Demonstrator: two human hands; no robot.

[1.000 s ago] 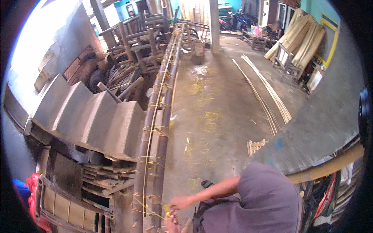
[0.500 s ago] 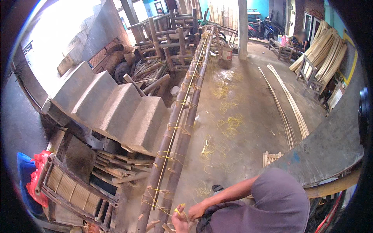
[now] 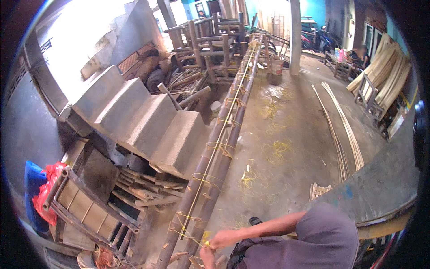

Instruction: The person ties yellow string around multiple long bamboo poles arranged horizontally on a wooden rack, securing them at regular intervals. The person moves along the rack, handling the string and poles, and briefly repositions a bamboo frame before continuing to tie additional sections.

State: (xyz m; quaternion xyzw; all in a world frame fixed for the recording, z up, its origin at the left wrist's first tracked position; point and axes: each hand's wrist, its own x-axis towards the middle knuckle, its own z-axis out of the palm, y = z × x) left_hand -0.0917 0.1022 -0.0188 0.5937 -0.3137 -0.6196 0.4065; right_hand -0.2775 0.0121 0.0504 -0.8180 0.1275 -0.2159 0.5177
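So the biggest stuff first: the bare concrete floor (image 3: 291,193) and the concrete stairs (image 3: 148,121) sit a bit further right in view than half a second ago, since the whole view has swung left; the pair of long dark poles (image 3: 194,190) slid over with them, still running from the near end by the hands to the far end of the room, yellow loops tied round them at intervals; the pale strips (image 3: 347,127) on the floor shifted the same way; the right forearm comes in from the right, nearly level, past the person's dark-clad knee (image 3: 329,224); the right hand (image 3: 220,239) has moved in, from just beside the left hand (image 3: 207,255) to right above it, fingers bent, but it's blurry so I can't tell if it's gripping; the left points up from the lower edge, closed on the yellow cord (image 3: 206,236), which is just right of the poles' near end, one strand stretching across to them.
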